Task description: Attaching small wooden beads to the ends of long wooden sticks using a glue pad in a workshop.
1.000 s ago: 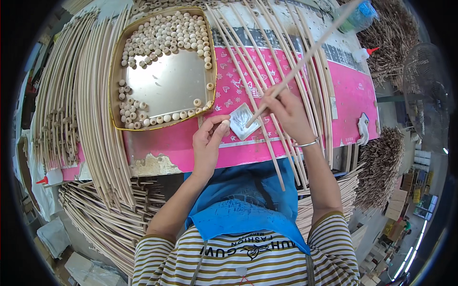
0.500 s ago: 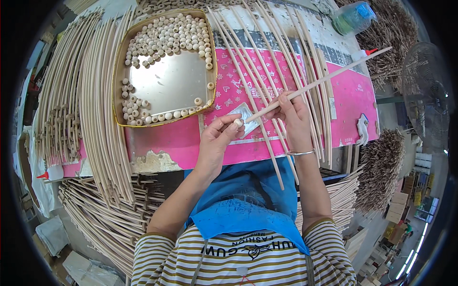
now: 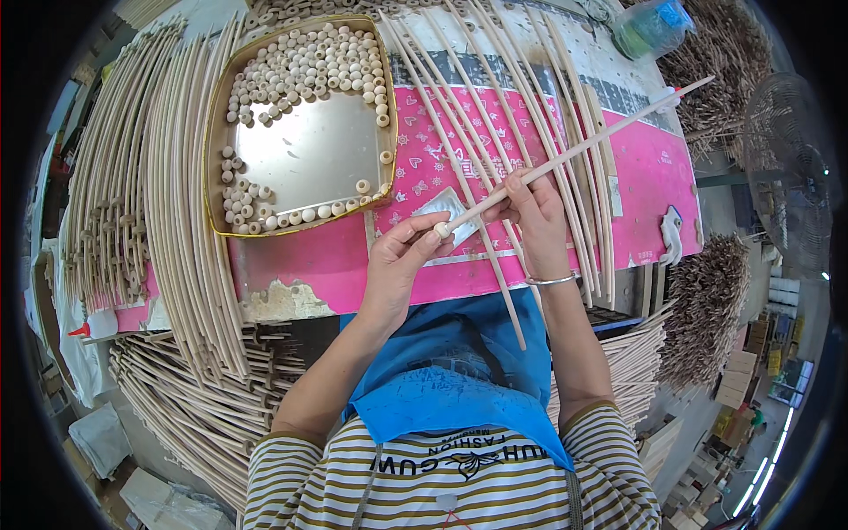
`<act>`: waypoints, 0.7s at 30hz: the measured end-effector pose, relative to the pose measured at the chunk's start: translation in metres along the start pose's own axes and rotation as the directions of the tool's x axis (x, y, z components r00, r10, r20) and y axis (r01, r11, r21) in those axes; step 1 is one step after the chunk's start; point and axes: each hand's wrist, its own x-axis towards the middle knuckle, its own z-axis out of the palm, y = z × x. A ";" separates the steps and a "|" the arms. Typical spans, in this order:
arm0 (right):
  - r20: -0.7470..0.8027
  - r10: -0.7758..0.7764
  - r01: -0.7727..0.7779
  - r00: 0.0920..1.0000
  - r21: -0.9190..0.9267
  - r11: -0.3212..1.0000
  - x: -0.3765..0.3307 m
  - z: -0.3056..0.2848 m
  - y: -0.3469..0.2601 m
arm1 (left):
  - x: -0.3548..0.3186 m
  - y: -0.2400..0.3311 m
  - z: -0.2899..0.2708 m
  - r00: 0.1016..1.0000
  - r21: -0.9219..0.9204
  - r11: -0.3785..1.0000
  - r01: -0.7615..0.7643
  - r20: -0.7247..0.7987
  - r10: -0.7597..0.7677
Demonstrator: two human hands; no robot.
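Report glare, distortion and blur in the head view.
Head view: the metal tray mirrors bright light on its bare floor; fisheye bends the rattan rods toward the black rim; the left hand, right hand and stick are sharp; the corners are dark.

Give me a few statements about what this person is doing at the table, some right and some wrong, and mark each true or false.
1. The right hand holds a long pale stick. True.
2. The left hand pinches a wooden bead at the stick's near end. True.
3. The tray of beads is packed full. False: its shiny middle is bare, with beads along the edges.
4. The tablecloth is green. False: it is pink.
5. The person's wrists are both bare. False: a bracelet circles the right wrist.
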 end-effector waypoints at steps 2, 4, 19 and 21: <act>0.002 -0.002 0.002 1.000 -0.006 1.000 -0.001 0.002 0.000 | -0.001 0.000 0.000 1.000 0.007 1.000 0.002 -0.008 -0.002; -0.015 -0.031 0.030 0.999 -0.029 0.999 -0.003 0.006 -0.001 | -0.001 0.000 0.001 0.999 0.051 0.999 0.002 -0.051 0.001; -0.400 -0.219 0.284 0.890 0.111 0.952 -0.044 0.042 0.011 | 0.019 0.008 0.034 0.978 -0.027 0.980 -0.196 -0.078 0.193; -0.406 -0.171 0.249 0.898 0.147 0.957 -0.048 0.043 0.019 | 0.020 0.009 0.045 0.977 -0.090 0.974 -0.210 -0.063 0.205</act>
